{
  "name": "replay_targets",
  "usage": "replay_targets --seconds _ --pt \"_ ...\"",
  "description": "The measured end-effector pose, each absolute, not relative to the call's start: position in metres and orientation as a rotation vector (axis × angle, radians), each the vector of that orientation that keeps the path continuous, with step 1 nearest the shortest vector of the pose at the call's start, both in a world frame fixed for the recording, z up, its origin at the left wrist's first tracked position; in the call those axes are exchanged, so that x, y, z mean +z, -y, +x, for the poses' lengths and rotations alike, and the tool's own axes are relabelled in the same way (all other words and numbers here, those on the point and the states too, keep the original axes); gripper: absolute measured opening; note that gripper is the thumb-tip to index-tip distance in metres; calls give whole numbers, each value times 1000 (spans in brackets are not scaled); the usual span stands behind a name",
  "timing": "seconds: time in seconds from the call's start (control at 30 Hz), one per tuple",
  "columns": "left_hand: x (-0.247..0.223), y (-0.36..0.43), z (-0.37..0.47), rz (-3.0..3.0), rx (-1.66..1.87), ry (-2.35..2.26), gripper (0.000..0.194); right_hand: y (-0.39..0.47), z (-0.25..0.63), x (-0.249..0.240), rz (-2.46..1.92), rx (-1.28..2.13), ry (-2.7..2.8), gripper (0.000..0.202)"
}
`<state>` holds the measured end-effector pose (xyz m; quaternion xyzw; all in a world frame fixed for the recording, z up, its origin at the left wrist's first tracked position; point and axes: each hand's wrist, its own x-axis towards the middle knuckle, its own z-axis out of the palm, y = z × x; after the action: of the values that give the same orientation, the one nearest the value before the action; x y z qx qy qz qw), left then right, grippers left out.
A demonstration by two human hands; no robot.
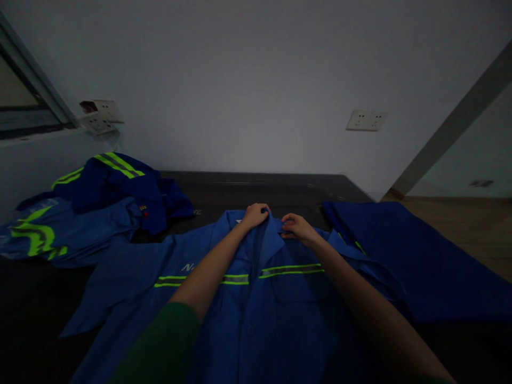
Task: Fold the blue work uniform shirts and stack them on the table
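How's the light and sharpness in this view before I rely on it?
Head view: dim overall, the wall palest, the shirt sinking into shadow towards the bottom; no harsh glare; yellow-green stripes stand out; wide-lens stretch at the edges; slight softness, so finger contact at the collar is hard to judge.

A messy heap of blue clothes (116, 186) with bright yellow-green stripes sits on the left side of the dark table (240, 179). A big dark blue cloth (424, 261) lies on the table's right side. Behind the table is a pale wall (240, 85). White wall sockets (365, 120) are above it, and a wood floor (468, 218) is to its right.
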<state>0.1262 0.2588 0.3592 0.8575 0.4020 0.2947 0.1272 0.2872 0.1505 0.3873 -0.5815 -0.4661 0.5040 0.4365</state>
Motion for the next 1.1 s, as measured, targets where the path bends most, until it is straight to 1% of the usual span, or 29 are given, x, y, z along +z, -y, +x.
replay_targets --seconds 0.1,0.17,0.2,0.27,0.37,0.43,0.5,0.6,0.67,0.77,0.87,1.0,1.1 --pt "356 -264 130 2415 892 -1186 30 -140 289 384 -1297 1416 1016 25" --pt "354 -266 133 2386 908 -1178 29 -134 286 381 -1343 1480 1130 23" --pt "353 -266 134 2379 914 -1172 28 -132 284 379 -1427 1458 1284 20" --pt "353 -264 136 2375 923 -1165 27 -132 281 378 -1635 1262 1648 12" --pt "355 -260 133 2389 938 -1173 32 -142 283 387 -1796 778 1948 8" --pt "360 -258 124 2412 943 -1183 37 -154 286 398 -1749 558 1992 5" --pt "368 -258 107 2439 935 -1188 41 -166 287 407 -1612 372 2088 14" --pt "379 -259 66 2460 916 -1225 37 -181 283 411 -1355 230 2311 39" --pt "382 -258 34 2453 898 -1275 35 -188 279 409 -1272 177 2472 44" --pt "379 -253 -7 2427 847 -1331 37 -198 276 404 -1256 147 2631 34" --pt "366 -244 -27 2411 800 -1336 41 -205 280 403 -1302 136 2644 28" --pt "348 -236 -24 2396 820 -1384 41 -205 278 402 -1399 -40 2617 22" --pt "341 -234 -16 2383 849 -1476 37 -199 269 394 -1425 -144 2637 21"
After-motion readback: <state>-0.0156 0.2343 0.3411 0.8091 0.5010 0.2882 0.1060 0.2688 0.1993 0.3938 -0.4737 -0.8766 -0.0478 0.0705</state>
